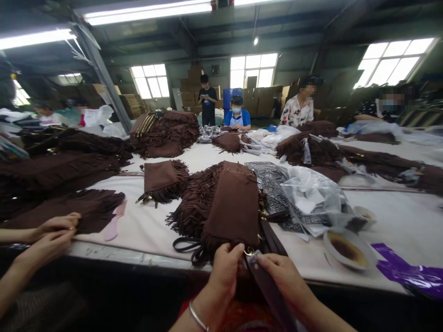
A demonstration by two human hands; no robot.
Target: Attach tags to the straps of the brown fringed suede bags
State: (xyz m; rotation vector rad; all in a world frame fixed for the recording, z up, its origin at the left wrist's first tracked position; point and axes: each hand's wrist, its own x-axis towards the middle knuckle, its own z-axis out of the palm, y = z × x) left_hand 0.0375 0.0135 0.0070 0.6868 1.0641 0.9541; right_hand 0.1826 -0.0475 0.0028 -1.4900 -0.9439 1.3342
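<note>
A brown fringed bag point(233, 205) lies at the table's front edge, on top of more fringed pieces. My left hand point(226, 267), with a silver bangle at the wrist, pinches the bag's lower corner beside a gold ring point(248, 251). To its right, my right hand point(282, 276) grips the end of a dark strap point(266, 286), which hangs down over the edge. The strap end touches the gold ring; whether they are joined cannot be made out. Black loops point(187, 244) stick out at the bag's lower left.
A co-worker's hands point(57, 230) hold dark fringe at the left, near a pink comb point(116, 221). Right of the bag are clear plastic point(311, 193), a bowl of brown liquid point(349, 249) and purple film point(411, 272). Other workers and bag piles point(166, 131) stand beyond.
</note>
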